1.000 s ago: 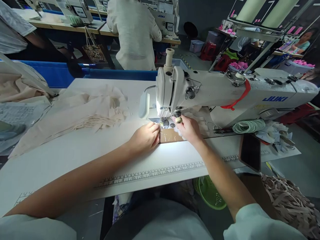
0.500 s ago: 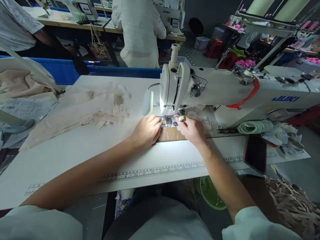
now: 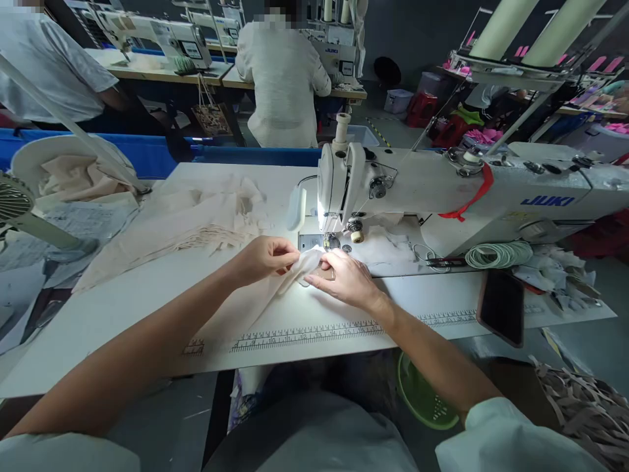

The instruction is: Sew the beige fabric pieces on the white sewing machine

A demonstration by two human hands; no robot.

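The left hand has thumb and fingers pinched together on a thin, pale cloth. The right hand lies against the same piece, fingers bent over its edge and thumb stretched out below; from here I can't tell whether those fingers grip it or only press. The cloth sits just in front of the needle area of a sewing machine, bunched into soft folds between the hands, with a limp, almost sheer tail falling toward the ruler.

The machine is smooth and glossy white, a red ribbon tied round its arm. Beneath it spreads a flat, matt white surface with a printed ruler along the near edge. Left of the needle, a fabric pile lies in crinkled, layered folds of pale beige. On the right there's a round coil of pale green cord, crumpled scraps and a slim, dark phone with rounded corners.

Below the edge stands a green plastic basket, and farther right a tangled heap of narrow strips. Two fat thread cones rise behind the machine.
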